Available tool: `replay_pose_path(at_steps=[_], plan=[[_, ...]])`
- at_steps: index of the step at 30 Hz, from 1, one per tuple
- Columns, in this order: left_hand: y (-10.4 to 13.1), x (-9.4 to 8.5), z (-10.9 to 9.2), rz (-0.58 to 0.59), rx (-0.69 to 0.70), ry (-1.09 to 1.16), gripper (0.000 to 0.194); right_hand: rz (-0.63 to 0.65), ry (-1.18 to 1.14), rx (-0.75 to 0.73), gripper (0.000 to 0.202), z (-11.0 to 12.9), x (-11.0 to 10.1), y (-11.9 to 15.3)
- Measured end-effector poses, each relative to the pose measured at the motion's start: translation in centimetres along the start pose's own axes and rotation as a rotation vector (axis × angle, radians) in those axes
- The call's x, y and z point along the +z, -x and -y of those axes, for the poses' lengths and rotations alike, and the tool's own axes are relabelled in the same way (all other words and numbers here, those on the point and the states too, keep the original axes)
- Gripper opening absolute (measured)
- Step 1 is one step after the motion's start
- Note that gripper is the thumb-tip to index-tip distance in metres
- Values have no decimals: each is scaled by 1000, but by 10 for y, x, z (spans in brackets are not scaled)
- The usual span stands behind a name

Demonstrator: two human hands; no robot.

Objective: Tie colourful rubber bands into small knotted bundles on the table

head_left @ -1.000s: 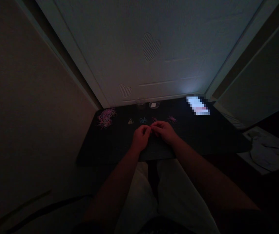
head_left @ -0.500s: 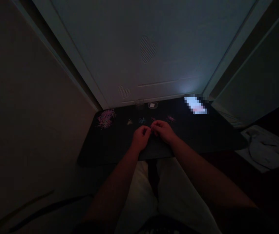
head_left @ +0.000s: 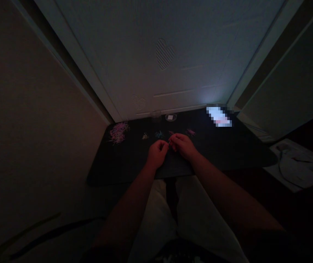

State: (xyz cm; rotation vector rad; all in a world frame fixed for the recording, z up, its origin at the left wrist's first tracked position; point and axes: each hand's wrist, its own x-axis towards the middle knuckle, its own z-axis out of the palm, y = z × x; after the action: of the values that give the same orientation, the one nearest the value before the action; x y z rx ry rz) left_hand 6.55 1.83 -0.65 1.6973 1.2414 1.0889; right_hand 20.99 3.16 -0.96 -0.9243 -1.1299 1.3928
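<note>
My left hand (head_left: pixel 157 152) is pinched closed over the near middle of the dark table; what its fingertips hold, if anything, is too small to make out. Close beside it, my right hand (head_left: pixel 183 146) is closed on a thin pinkish stick (head_left: pixel 169 143), whose end points toward the left fingertips. Just beyond the hands lie small groups of thin sticks: a pale yellowish one (head_left: pixel 145 136), a blue one (head_left: pixel 159 134), a pink one (head_left: pixel 171 133) partly hidden by my right hand, and a magenta one (head_left: pixel 190 132). A larger mixed-colour heap of sticks (head_left: pixel 118 132) lies at far left.
A clear container (head_left: pixel 156 116) and a round clear lid (head_left: pixel 171 117) with a white square stand at the table's back edge. At back right glows a pixelated bright screen (head_left: pixel 219 117). A white door (head_left: pixel 134 54) rises behind the black table (head_left: pixel 227 153). The room is dim.
Both hands stay close together in nearly the same place. The right fingers have shifted slightly, and a thin pinkish stick shows more clearly between the hands.
</note>
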Motion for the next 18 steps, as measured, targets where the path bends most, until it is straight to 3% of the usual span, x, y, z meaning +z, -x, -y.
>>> replay_pose_path(at_steps=[18], plan=[[0,0,-1,-4,10,-13,15,-12,177,-10,25,4,2,2]])
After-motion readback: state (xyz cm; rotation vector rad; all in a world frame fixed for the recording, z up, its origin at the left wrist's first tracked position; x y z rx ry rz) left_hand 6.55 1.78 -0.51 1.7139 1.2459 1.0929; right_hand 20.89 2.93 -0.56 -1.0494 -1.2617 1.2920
